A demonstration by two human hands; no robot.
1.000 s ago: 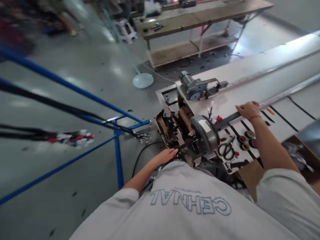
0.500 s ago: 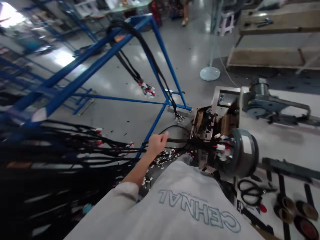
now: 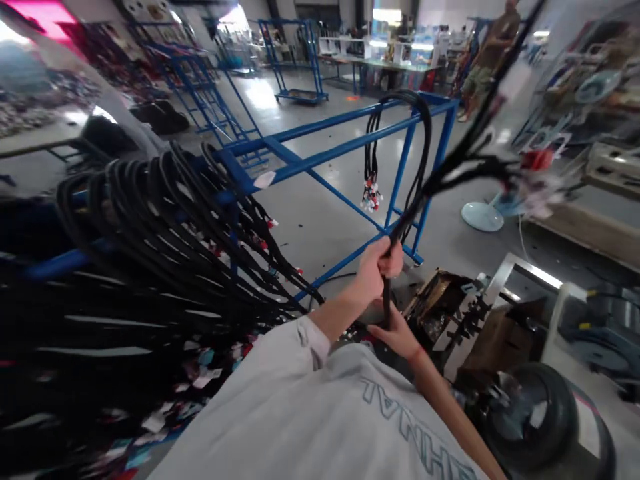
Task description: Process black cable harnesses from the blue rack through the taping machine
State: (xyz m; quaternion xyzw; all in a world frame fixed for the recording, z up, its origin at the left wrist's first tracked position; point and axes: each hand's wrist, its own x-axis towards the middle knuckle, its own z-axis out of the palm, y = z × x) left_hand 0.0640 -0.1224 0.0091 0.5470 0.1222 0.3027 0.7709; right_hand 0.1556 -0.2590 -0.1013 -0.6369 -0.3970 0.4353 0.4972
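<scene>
Moved since the earlier frame: cable bundle (image 3: pixel 413 210), black, which then stretched from the left hand (image 3: pixel 381 268) to the drum (image 3: pixel 533 413), is now raised away from it; right hand (image 3: pixel 399 333), out of view then, now shows below the left. Blue rack (image 3: pixel 325 155) is the largest object, running from the left side toward the upper middle. Many black cables (image 3: pixel 150 227) hang bent over its near part, crowding the left side; a looped harness (image 3: pixel 426 127) hangs over its far end, with red and white connectors at one end. The drum, grey and rounded, stands at lower right. A person (image 3: pixel 495 43) stands in the background beyond the rack's far end. Cardboard box (image 3: pixel 433 303), open and worn, sits on the floor side of the drum, near the right hand. Bundle position: in front of the body, rising from the hands toward upper right, its upper part forking; connectors (image 3: pixel 540 170) on one branch are blurred, red and whitish. Round fan-like base (image 3: pixel 483 217), pale, rests on the floor behind that branch. Left hand: fingers closed firmly around the bundle. Right hand: partly curled at the bundle's lower stretch, thumb apart from the fingers; cannot tell whether it grips. Red band (image 3: pixel 416 353) circles the right wrist.
</scene>
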